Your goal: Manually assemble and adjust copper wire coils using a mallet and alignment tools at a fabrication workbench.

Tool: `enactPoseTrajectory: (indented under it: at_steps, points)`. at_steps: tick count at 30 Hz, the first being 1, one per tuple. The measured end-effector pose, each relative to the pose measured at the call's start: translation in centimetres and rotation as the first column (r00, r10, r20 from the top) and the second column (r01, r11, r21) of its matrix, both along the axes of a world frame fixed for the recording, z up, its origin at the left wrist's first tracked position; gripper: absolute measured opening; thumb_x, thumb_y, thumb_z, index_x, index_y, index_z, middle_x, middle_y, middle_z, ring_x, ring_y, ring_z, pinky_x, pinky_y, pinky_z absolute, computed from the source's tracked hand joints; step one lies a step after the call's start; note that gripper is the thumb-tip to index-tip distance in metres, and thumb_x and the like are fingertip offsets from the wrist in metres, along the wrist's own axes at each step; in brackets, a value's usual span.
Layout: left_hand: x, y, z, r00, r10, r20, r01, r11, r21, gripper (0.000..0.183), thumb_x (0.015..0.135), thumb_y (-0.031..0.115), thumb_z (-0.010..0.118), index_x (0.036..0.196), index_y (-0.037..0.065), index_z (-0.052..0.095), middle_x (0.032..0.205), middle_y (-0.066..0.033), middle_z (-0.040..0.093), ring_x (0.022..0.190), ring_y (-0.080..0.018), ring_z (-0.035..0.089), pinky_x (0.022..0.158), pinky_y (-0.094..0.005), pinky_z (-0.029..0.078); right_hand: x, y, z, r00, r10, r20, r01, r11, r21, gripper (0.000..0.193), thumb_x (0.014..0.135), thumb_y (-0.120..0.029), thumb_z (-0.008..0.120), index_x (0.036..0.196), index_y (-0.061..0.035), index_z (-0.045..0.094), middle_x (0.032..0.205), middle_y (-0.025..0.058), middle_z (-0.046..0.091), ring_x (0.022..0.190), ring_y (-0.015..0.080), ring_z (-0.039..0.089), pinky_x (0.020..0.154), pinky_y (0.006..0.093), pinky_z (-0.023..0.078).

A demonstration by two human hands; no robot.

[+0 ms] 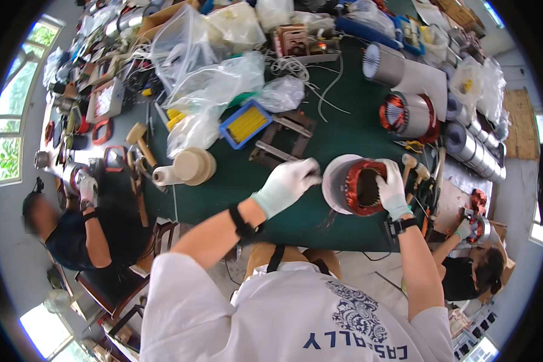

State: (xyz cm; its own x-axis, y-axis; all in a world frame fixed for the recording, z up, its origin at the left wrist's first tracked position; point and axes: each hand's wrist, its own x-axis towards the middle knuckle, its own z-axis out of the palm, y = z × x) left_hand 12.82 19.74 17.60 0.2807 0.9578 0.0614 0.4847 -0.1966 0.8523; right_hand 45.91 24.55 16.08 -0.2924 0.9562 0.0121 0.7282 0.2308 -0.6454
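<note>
A motor stator (pixel 347 186) with red-brown copper windings round its open end lies on its side on the green table, a white ring-like disc (pixel 333 182) at its left end. My right hand (pixel 393 188), in a white glove, grips the winding rim at the right, its thumb at the bore. Left of the stator, and apart from it, my gloved left hand (pixel 289 184) is closed, with its darkened fingertips drawn together. Whatever may be between those fingers is too small to make out.
Beyond my hands are a metal frame (pixel 283 139) and a blue tray of yellow strips (pixel 245 124). Cream spools (pixel 193 166) and a mallet (pixel 140 140) are at left. Another wound stator (pixel 407 116), pliers (pixel 411 145) and more mallets (pixel 417 168) lie right. Co-workers sit at both sides.
</note>
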Motion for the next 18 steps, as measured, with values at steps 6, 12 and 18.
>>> enactPoseTrajectory:
  at_steps: [6, 12, 18]
  points:
    - [-8.9, -8.6, -2.5, 0.941, 0.307, -0.139, -0.335, 0.901, -0.277, 0.016, 0.095, 0.020, 0.070, 0.102, 0.006, 0.074, 0.081, -0.0123, 0.072, 0.068, -0.0236, 0.071, 0.062, -0.0351, 0.055, -0.2, 0.0, -0.4, 0.997, -0.036, 0.074, 0.041, 0.997, -0.059, 0.041, 0.081, 0.008, 0.060, 0.120, -0.0025, 0.060, 0.119, 0.0178, 0.060, 0.118, 0.0383, 0.057, 0.107, 0.0428, 0.044]
    - [-14.5, -9.3, -0.9, 0.720, 0.401, -0.566, -0.322, 0.916, 0.239, 0.039, 0.079, 0.008, 0.071, 0.118, 0.013, 0.069, 0.132, -0.0116, 0.062, 0.127, -0.0354, 0.054, 0.110, -0.0501, 0.041, -0.6, 0.3, -0.4, 0.995, -0.024, 0.093, 0.030, 0.997, -0.067, 0.041, 0.082, 0.008, 0.060, 0.122, -0.0029, 0.059, 0.118, 0.0176, 0.060, 0.117, 0.0367, 0.059, 0.106, 0.0416, 0.044]
    - [-18.7, -6.6, -0.9, 0.459, 0.595, -0.659, -0.615, 0.749, 0.247, 0.080, 0.077, 0.026, 0.081, 0.146, 0.002, 0.047, 0.142, -0.0259, 0.053, 0.124, -0.0445, 0.056, 0.107, -0.0500, 0.045, 0.8, 0.1, -0.5, 0.995, -0.035, 0.089, 0.039, 0.998, -0.047, 0.039, 0.084, 0.003, 0.062, 0.123, -0.0024, 0.060, 0.121, 0.0163, 0.061, 0.118, 0.0362, 0.059, 0.108, 0.0412, 0.045]
